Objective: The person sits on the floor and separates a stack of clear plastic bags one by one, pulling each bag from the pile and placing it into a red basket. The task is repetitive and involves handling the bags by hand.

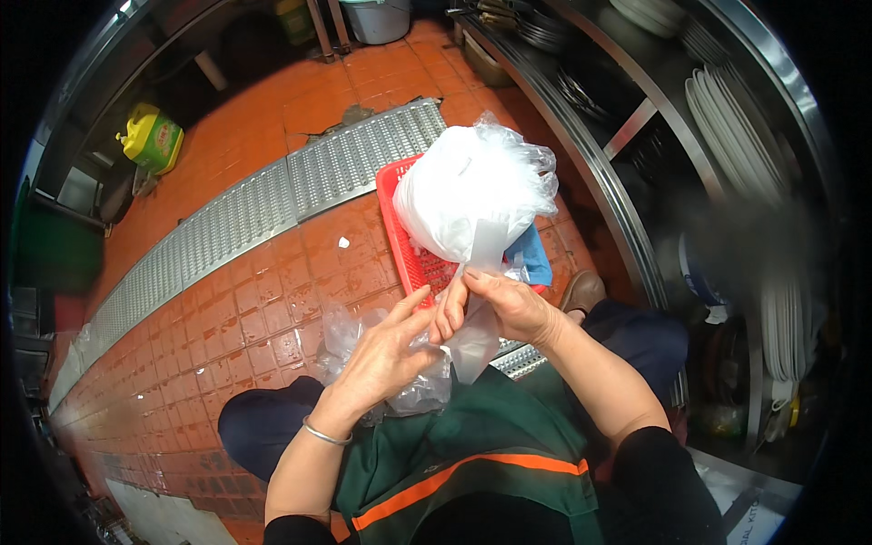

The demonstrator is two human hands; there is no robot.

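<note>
A large white plastic bag [460,184], full and rounded, rests in a red plastic basket [390,211]. My right hand [501,303] pinches a strip of translucent plastic [488,244] in front of the bag. Close beside it, my left hand [388,354] has its fingers reaching towards the same plastic; whether they grip it is unclear. Crumpled clear plastic bags [419,392] lie below my hands, over the dark green apron [463,436]. A blue cloth or packet [533,255] sits at the basket's right corner.
Steel shelves with stacked white plates [732,129] stand at the right. A perforated metal drain cover [238,218] crosses the red tiled floor [272,300]. A yellow-green jug [153,139] stands at the upper left, a grey bucket [377,20] at the top.
</note>
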